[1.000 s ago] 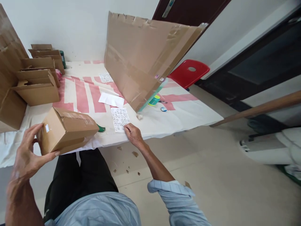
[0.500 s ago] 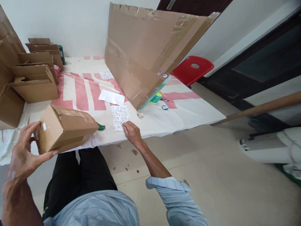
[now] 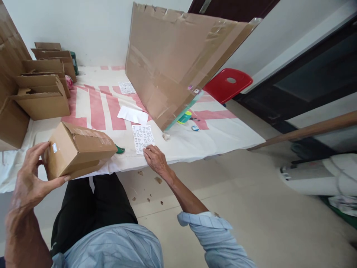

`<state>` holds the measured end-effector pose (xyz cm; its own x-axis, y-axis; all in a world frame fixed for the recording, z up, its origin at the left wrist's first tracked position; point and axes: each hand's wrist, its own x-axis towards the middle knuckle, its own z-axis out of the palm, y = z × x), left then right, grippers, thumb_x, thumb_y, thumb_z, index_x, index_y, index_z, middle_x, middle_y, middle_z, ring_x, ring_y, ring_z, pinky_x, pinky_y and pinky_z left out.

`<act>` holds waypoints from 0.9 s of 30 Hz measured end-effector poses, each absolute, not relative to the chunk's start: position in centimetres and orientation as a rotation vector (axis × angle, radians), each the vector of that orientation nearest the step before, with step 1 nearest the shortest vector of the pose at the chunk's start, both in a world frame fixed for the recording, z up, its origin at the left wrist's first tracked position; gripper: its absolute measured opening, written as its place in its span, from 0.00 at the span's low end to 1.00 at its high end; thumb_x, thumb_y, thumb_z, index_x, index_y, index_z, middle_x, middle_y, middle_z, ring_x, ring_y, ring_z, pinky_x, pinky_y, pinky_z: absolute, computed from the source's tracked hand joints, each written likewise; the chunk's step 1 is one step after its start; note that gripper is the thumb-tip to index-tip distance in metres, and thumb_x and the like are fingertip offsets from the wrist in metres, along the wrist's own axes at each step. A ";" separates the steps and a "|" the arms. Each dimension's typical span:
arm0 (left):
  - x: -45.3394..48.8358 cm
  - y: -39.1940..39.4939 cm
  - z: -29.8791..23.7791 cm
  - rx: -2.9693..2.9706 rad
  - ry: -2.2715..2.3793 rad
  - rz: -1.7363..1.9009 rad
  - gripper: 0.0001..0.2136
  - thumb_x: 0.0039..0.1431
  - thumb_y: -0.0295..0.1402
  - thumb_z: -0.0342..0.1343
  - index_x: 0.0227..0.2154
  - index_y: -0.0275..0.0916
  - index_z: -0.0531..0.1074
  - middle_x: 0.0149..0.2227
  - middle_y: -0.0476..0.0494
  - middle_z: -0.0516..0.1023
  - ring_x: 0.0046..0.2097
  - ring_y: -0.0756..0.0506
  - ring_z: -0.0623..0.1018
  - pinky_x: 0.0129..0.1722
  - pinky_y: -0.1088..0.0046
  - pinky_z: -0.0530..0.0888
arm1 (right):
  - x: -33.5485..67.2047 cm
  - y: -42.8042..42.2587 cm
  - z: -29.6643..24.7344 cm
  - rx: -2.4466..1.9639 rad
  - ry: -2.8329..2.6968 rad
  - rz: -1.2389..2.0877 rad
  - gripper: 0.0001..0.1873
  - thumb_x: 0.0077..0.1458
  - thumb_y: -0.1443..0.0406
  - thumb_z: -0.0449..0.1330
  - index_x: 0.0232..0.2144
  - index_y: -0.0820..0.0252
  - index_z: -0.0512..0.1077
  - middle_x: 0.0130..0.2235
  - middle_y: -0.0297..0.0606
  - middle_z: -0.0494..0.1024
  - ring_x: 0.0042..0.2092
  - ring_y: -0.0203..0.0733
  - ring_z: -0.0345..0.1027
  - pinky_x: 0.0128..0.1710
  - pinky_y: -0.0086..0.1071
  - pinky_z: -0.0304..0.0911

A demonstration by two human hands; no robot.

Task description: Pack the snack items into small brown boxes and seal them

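A closed, taped cardboard box rests tilted at the near table edge. My left hand grips its left end, thumb beneath and fingers at the upper edge. A small white label with a blue border is on that end. To the right, a white sheet printed with small label-like outlines lies flat on the cloth. My right hand is closed at the sheet's lower right corner, fingertips pinched on it. Whether a single label is between them is hidden. A green object pokes out beside the box.
Several open cardboard boxes line the left. A large cardboard panel stands on the table. Behind the sheet lie a white paper and another printed sheet. A tape roll, a green-yellow container and a red chair are right.
My right hand has shifted slightly left along the sheet's lower edge. My left hand keeps its grip, and the box has turned very slightly. The view has moved a little.
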<state>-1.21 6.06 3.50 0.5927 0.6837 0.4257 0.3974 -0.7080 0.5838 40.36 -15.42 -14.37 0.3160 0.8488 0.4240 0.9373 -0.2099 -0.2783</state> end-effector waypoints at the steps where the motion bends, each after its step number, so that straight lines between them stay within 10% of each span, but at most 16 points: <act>1: -1.2 6.0 3.6 2.392 0.861 0.913 0.42 0.51 0.50 0.73 0.69 0.48 0.67 0.69 0.38 0.69 0.69 0.29 0.71 0.56 0.53 0.80 | 40.2 -15.6 -14.3 -2.112 -1.582 -0.242 0.16 0.72 0.66 0.52 0.42 0.54 0.80 0.45 0.45 0.80 0.45 0.50 0.70 0.49 0.42 0.69; 12: -1.4 5.3 2.8 2.324 0.842 0.938 0.42 0.50 0.51 0.73 0.67 0.49 0.67 0.69 0.37 0.68 0.70 0.25 0.69 0.62 0.45 0.77 | 38.4 -15.7 -11.7 -1.971 -1.448 -0.240 0.16 0.70 0.64 0.51 0.46 0.57 0.79 0.44 0.49 0.82 0.46 0.52 0.77 0.46 0.44 0.75; 27: -0.4 1.7 2.2 2.250 0.784 0.968 0.49 0.44 0.36 0.78 0.70 0.46 0.63 0.68 0.31 0.65 0.71 0.26 0.65 0.72 0.39 0.66 | 22.5 -4.8 10.9 -1.247 -2.201 -0.214 0.09 0.70 0.64 0.61 0.47 0.48 0.81 0.45 0.41 0.81 0.48 0.54 0.74 0.50 0.53 0.73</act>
